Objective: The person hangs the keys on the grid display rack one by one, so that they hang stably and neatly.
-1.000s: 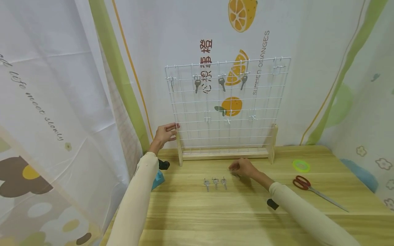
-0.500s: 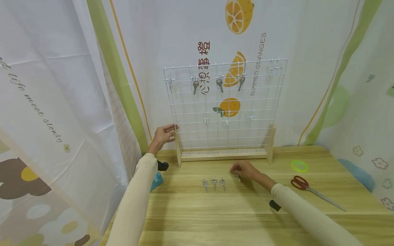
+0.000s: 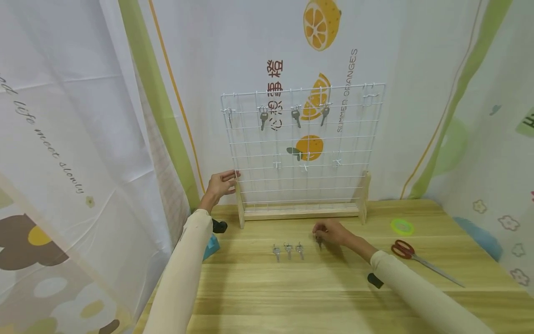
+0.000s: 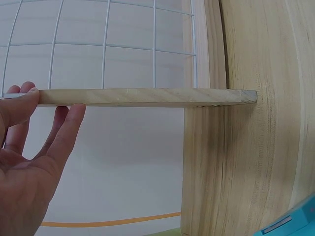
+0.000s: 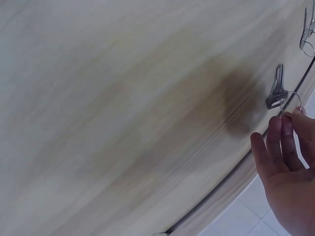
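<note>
A white wire grid rack (image 3: 302,147) stands upright in a wooden base. My left hand (image 3: 219,184) grips its left side, thumb and fingers at the top of the wooden post (image 4: 142,97). My right hand (image 3: 331,232) pinches the ring of a key (image 5: 277,98) between thumb and fingertips; the key hangs close over the table, in front of the rack. To its left lie three more ringed keys, among them a left one (image 3: 276,252) and a right one (image 3: 300,250). Several keys, such as the middle hanging key (image 3: 296,117), hang from hooks on the upper grid.
Lower on the grid are bare white hooks (image 3: 305,167), with another hook (image 3: 370,97) at the upper right. Red-handled scissors (image 3: 406,250) and a yellow-green disc (image 3: 402,227) lie on the right. A blue object (image 3: 211,246) is beside the left forearm.
The key in my right hand has swung out from under the fingers and now hangs down from its ring. My left hand stays on the rack; the head view has shifted slightly.
</note>
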Demonstrator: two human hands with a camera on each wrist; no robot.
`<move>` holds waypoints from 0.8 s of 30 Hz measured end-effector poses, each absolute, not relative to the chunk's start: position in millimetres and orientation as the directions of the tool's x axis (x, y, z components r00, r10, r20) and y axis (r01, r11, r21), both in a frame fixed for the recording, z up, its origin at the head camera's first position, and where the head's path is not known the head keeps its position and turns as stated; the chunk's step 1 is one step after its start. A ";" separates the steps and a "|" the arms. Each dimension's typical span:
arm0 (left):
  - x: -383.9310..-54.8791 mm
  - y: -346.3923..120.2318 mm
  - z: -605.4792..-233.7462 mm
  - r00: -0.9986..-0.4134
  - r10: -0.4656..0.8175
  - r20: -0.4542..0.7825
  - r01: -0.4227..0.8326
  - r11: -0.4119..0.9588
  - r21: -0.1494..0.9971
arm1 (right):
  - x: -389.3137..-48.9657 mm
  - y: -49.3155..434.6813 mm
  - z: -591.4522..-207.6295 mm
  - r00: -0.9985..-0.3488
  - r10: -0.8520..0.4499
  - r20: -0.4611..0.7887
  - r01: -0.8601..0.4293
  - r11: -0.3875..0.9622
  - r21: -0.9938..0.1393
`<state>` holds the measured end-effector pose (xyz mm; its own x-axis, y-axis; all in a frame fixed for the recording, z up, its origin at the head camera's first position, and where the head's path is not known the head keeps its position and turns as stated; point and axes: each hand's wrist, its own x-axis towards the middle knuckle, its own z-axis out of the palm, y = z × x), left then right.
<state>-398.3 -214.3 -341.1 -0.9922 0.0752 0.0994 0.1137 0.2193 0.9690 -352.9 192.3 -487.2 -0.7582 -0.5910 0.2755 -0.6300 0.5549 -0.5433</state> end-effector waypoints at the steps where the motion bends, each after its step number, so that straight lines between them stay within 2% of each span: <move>1: -401.3 -215.3 -344.6 -0.992 0.070 0.101 0.114 0.221 0.969 | -353.5 193.9 -487.4 -0.753 -0.591 0.287 -0.639 0.554 -0.534; 6: -407.0 -216.3 -350.4 -0.993 0.059 0.104 0.115 0.241 0.964 | -354.1 200.7 -482.4 -0.714 -0.601 0.359 -0.692 0.531 -0.489; 12: -405.7 -216.6 -352.0 -0.993 0.059 0.106 0.118 0.241 0.963 | -351.8 207.5 -465.5 -0.723 -0.608 0.329 -0.677 0.527 -0.514; 24: -405.4 -217.8 -350.8 -0.991 0.069 0.113 0.127 0.252 0.959 | -355.3 231.6 -415.7 -0.695 -0.589 0.412 -0.719 0.564 -0.407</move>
<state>-405.4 -217.8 -350.8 -0.9912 0.0692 0.1131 0.1271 0.2516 0.9595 -355.3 231.6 -415.7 -0.6954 -0.5890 0.4118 -0.7186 0.5638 -0.4071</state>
